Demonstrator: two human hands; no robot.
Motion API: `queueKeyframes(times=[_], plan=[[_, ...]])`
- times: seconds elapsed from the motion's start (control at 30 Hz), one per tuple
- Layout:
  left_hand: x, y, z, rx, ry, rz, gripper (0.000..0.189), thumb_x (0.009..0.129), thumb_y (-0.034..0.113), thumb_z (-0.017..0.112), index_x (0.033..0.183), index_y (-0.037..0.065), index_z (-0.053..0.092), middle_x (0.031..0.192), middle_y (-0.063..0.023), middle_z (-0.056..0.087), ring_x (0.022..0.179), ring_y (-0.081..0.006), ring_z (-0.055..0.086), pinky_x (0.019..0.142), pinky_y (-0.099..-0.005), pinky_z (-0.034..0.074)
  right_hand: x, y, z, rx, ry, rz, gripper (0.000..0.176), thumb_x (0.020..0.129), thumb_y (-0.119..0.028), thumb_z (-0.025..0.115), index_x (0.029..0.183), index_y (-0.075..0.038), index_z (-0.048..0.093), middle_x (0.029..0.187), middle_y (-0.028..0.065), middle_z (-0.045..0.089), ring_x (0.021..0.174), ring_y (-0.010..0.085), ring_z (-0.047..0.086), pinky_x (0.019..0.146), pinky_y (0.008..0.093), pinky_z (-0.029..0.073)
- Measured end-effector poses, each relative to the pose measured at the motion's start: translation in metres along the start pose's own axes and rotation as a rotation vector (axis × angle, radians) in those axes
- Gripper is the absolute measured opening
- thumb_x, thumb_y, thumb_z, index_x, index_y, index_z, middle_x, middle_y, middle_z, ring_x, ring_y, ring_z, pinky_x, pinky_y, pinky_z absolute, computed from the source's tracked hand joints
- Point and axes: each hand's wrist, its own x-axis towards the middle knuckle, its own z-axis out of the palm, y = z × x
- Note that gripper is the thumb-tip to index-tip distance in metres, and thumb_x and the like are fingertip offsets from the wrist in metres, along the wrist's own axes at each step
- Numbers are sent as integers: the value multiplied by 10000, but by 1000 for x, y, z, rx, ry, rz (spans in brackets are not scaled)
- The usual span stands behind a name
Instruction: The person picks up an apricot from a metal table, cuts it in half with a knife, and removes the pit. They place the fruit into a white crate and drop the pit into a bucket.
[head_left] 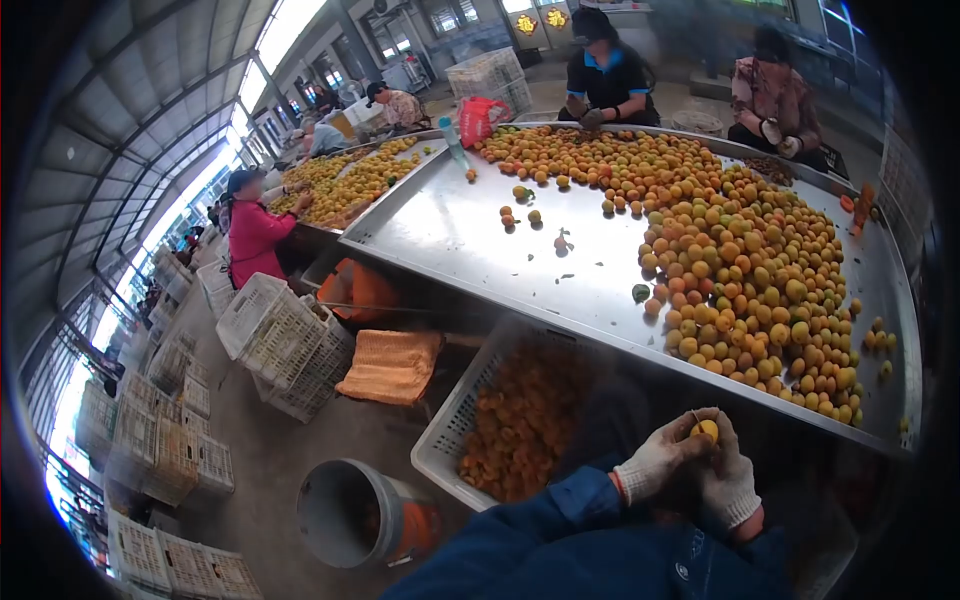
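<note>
A small round yellow-orange fruit is sitting between the person's two hands, just off the near edge of a large silver metal table, towards its near right corner. The left hand, in a white knitted glove, is pinching the fruit from the left with a narrow grip. The right hand, gloved alike, is closing its fingers on the fruit's right side.

On the table, a heap of yellow and orange fruits is spreading from the far edge down to the near right corner, while a few loose ones are lying near the middle. A clear bottle with a turquoise top is standing by the far left corner, near a red plastic bag.

Below the near edge, a white plastic basket is holding orange-brown fruit pieces. A grey bucket is standing left of it, near an orange woven pad. Two people are sitting beyond the far edge, one in a dark shirt, the other in a patterned top.
</note>
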Motion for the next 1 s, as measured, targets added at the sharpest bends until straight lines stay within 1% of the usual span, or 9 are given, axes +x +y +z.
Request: queueKeyframes(times=[0.1,0.2,0.33,0.43,0.6,0.67,0.73,0.9,1.0], plan=[[-3,4,-1,76,-9,48,518,902,85,620,1386,62,437,1207,-72,571,1115,-161,563,989,-308,454,6,14,3,-46,35,-153,643,879,-193,606,1448,-182,307,1094,226,648,999,407,646,856,423,542],[-9,21,9,229,26,13,544,863,74,622,1374,27,439,1219,-100,573,1098,-181,577,966,-316,470,4,19,3,-27,-5,60,630,866,-185,587,1442,-198,333,1107,239,640,1030,442,603,879,443,527],[-5,10,13,48,95,54,481,900,8,565,1357,0,415,1269,-147,513,1144,-214,553,987,-325,479,5,31,3,397,129,132,582,846,-144,652,1377,-48,432,1202,132,613,1131,222,588,977,312,451],[0,16,19,-53,178,-29,430,924,21,540,1337,11,420,1280,-172,511,1157,-266,558,1021,-353,469,5,3,-18,548,78,350,538,860,-99,635,1362,-47,449,1056,96,645,894,157,646,793,256,520],[3,7,3,-338,169,10,364,977,144,531,1323,59,457,1333,-183,511,1233,-341,519,1005,-473,481,2,0,-8,800,121,418,532,850,-61,651,1347,-43,464,771,25,596,457,28,455,405,173,361],[8,2,-4,-377,137,22,368,981,177,529,1326,71,459,1332,-176,513,1244,-351,504,1005,-500,474,-2,11,5,477,25,306,588,850,-111,676,1371,-16,421,957,94,664,790,168,659,721,274,535],[11,0,-8,-421,103,30,373,985,211,527,1328,83,461,1332,-169,515,1256,-361,488,1004,-527,467,-7,23,17,60,-6,144,626,845,-143,700,1385,-14,409,1122,130,660,1002,224,648,878,330,510],[10,1,-12,-384,118,-12,413,972,246,550,1356,139,439,1223,-173,575,1118,-336,570,893,-490,523,-4,2,3,582,56,204,586,823,10,688,1356,-1,445,1281,135,569,1179,208,544,1026,324,433],[0,14,4,-275,184,-90,435,957,211,566,1359,117,431,1048,-141,614,882,-259,633,719,-380,549,5,-18,-28,707,179,454,232,877,-42,637,1102,-23,586,851,49,626,692,82,610,580,203,484]])
